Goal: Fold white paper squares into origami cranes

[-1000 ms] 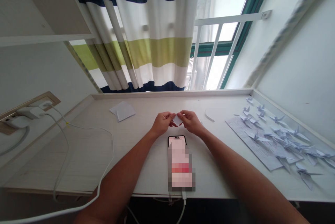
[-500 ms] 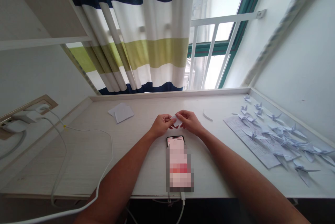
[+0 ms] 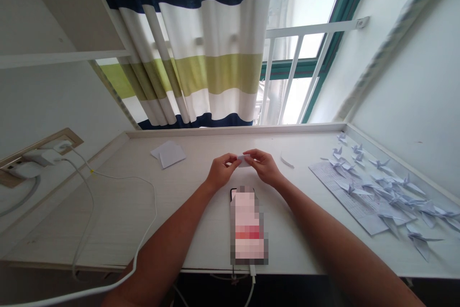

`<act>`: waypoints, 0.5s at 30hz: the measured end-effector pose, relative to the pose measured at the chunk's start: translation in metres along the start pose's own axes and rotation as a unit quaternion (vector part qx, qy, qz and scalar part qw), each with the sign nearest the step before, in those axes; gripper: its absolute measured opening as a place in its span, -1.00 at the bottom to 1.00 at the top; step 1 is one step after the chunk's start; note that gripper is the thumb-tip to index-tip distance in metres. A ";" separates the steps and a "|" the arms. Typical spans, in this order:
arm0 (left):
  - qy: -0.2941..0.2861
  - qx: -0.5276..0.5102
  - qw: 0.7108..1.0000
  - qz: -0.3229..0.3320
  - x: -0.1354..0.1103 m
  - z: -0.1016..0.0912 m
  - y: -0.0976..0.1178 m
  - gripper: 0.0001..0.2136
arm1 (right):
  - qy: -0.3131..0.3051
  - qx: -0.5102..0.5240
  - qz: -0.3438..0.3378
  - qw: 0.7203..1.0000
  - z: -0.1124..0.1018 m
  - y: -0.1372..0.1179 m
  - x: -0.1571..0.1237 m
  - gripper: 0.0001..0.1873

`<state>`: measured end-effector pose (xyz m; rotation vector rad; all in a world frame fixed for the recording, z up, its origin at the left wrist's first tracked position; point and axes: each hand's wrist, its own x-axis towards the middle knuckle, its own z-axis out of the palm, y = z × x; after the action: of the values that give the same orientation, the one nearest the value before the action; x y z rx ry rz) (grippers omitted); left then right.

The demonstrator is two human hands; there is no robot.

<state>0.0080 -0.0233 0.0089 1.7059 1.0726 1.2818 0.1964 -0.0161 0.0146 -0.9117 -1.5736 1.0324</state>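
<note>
Head view: left hand (image 3: 224, 171) and right hand (image 3: 262, 167), both in narrow pinch grip on one folded paper (image 3: 244, 160), held above one phone (image 3: 247, 223) on the bench (image 3: 108, 216). Two paper squares (image 3: 169, 154) lie left; about twenty origami cranes (image 3: 381, 192) crowd the right edge.

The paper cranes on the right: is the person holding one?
No, the paper cranes lie on and beside a printed sheet, while the left hand and right hand pinch a small white paper.

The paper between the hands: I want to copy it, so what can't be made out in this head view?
Paper: folds hidden by the fingers, and too small.
Phone: screen blurred by pixelation.
Printed sheet: text too small, partly covered by paper cranes.
Rightmost cranes: cut off by the right edge.
</note>
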 end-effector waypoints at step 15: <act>0.015 -0.098 0.995 0.001 -0.001 0.001 0.009 -0.75 | 0.002 0.100 0.048 0.994 0.002 -0.008 -0.001 -0.57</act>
<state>0.0107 -0.0276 0.0167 1.5461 0.9302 1.3708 0.1936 -0.0197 0.0212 -0.8564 -1.4040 1.2312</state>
